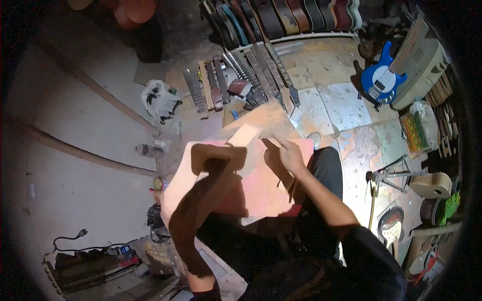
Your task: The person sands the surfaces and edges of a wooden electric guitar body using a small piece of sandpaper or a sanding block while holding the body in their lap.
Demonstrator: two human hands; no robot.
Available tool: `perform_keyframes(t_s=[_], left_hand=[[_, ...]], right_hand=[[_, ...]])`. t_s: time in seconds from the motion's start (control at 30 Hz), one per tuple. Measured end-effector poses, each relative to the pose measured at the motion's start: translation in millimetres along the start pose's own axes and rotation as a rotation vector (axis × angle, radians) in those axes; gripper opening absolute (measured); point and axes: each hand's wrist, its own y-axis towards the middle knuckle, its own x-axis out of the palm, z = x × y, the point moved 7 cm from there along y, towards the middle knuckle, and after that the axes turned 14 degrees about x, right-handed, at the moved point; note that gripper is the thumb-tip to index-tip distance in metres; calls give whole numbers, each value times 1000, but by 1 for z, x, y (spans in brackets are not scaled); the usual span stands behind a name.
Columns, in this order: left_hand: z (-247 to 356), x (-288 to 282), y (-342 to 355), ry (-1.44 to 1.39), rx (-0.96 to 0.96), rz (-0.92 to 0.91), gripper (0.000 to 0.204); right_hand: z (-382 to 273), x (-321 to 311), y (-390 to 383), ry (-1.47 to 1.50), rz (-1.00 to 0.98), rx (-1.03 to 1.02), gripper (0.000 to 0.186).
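A flat pinkish wooden board [263, 188] lies across my lap, and a pale strip of wood [244, 135] rests over its upper part. My left hand [215, 164], in deep shadow, is at the strip's near end; its fingers cannot be made out. Over the board's right half is my right hand [291, 154], fingers curled and the index stretched toward the strip's far end. Whatever it may hold is too small to tell. Dark shadows fall on the board beside both hands.
Several guitar necks [261, 70] lie on the floor ahead, below a row of guitar bodies [291, 17]. A blue electric bass [382, 78] leans at the right, above a metal stand [389, 175]. To the left are a plastic bag [159, 100], a bottle [149, 149] and a plugged cable [80, 234].
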Motion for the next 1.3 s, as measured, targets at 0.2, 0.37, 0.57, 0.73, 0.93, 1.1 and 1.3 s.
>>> perform_keyframes(t_s=[0.2,0.37,0.57,0.73,0.93,1.1,1.3], left_hand=[[17,16,3,-9,95,-33,34],[44,28,3,12,306,-10,37],[80,31,-10,-119,3,15,41],[83,39,-13,352,446,-23,51],[72,64,9,706,189,-263,48],[102,60,7,358,341,-70,41],[106,61,18,264,359,-120,51]], right_hand=[[-132,-40,-35,-35,-52,-9,65],[-172,1,-95,358,6,-214,60],[-242,-67,-101,1230,-482,166,71],[-235,-44,-89,705,-351,36,71],[-242,-67,-96,238,112,-494,69],[-253,-59,-121,160,27,-536,68],[-269,-63,-126,-47,-192,-656,66]])
